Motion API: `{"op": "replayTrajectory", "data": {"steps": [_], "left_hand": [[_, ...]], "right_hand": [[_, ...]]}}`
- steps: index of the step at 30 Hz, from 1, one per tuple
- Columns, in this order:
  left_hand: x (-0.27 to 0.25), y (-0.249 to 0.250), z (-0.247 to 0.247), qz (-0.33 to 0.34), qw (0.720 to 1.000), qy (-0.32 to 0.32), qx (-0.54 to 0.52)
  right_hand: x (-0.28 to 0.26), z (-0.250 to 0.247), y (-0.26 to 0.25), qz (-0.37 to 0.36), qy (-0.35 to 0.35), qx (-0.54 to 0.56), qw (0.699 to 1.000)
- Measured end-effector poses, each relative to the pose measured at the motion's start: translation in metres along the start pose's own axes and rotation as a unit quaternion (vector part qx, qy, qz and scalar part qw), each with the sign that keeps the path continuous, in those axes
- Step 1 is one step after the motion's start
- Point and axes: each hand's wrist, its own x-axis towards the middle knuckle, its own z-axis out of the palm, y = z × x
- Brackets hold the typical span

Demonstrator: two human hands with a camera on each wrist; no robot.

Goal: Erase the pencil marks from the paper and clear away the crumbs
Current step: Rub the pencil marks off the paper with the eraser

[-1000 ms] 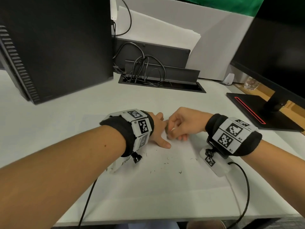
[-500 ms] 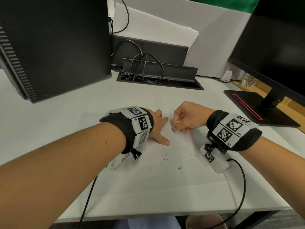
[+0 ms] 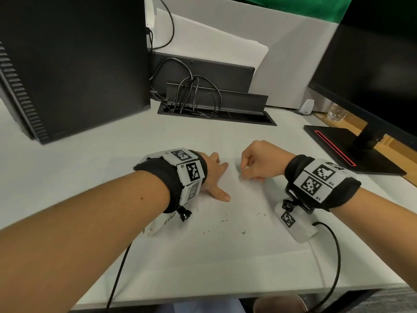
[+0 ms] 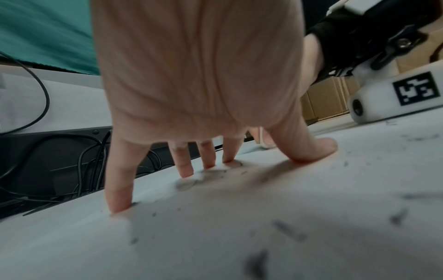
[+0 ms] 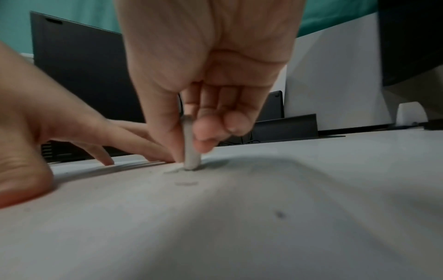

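Legible only on the black fabric right wristband (image 3: 325, 184) with white square-coded marker plates: "R2" at one plate's corner, "R1" just below it toward the white desk (image 3: 90, 159).

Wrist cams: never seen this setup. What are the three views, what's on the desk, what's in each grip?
There is no robot here: a person wears one camera on the head and one on each wrist, strapped on with black bands carrying square printed markers.

The head view looks down at both hands on a white desk. A sheet of paper lies on it, scattered with dark eraser crumbs.

The left wrist view looks along the left hand, whose fingers are spread straight and press the paper flat; it holds nothing.

The right wrist view looks along the right hand, which pinches a slim grey eraser stick upright, tip on the paper.

Behind: a black computer case, a cable tray, a monitor stand.
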Motion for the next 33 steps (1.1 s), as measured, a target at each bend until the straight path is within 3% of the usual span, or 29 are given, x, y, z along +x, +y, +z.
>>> {"op": "replayTrajectory", "data": {"steps": [3,8,12,15,18,25,30,33], "left_hand": [[0.000,0.000,0.001,0.000,1.000,0.000,0.002],[0.000,0.000,0.001,0.001,1.000,0.002,0.001],[0.002,-0.001,0.000,0.002,1.000,0.000,-0.001],[0.001,0.000,0.000,0.001,1.000,0.001,-0.006],[0.001,-0.001,0.001,0.000,1.000,0.004,-0.006],[0.002,-0.002,0.004,-0.001,1.000,0.018,-0.009],[0.003,-0.002,0.004,-0.005,1.000,0.017,-0.010],[0.003,-0.002,0.003,-0.006,1.000,0.012,-0.009]], "right_hand": [[-0.006,0.005,-0.006,-0.022,-0.078,0.068,0.994],[0.000,0.000,0.003,0.001,-0.007,0.025,1.000],[-0.004,0.004,-0.001,-0.018,-0.062,0.065,0.996],[0.003,-0.003,0.008,0.005,0.022,0.023,0.999],[0.008,-0.006,0.010,0.017,0.060,0.075,0.995],[0.006,0.003,-0.004,-0.035,-0.094,0.111,0.989],[0.006,0.001,-0.001,-0.026,-0.049,0.081,0.995],[-0.001,-0.001,0.003,-0.026,-0.100,0.097,0.990]]}}
